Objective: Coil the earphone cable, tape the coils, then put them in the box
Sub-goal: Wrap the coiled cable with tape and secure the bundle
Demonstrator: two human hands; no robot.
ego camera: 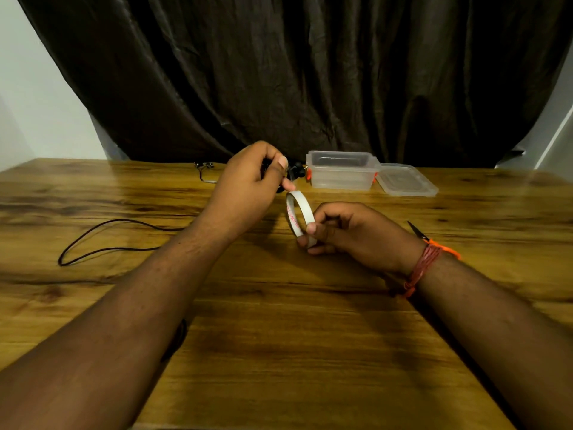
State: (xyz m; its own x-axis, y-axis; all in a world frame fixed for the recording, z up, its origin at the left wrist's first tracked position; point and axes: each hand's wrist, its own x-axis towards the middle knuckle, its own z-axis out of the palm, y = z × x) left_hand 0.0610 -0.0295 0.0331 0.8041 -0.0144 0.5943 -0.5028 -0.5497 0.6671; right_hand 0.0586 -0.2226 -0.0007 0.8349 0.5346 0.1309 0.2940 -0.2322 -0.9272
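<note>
My right hand [347, 232] grips a thin white tape roll [299, 217] with red lettering inside, held upright over the middle of the wooden table. My left hand [252, 181] is closed just above and left of the roll, its fingertips pinching at the roll's top edge; a dark coiled bundle of earphone cable [294, 172] shows behind its fingers. A loose black cable [117, 240] loops on the table to the left, passing under my left forearm. The clear plastic box [341, 173] stands open at the back, its lid [407, 180] lying beside it on the right.
More earphone wire and earbuds [204, 169] lie at the table's far edge. A dark pointed tool tip [417, 231] shows behind my right wrist. A dark curtain hangs behind the table. My right wrist wears red-orange threads [424, 265].
</note>
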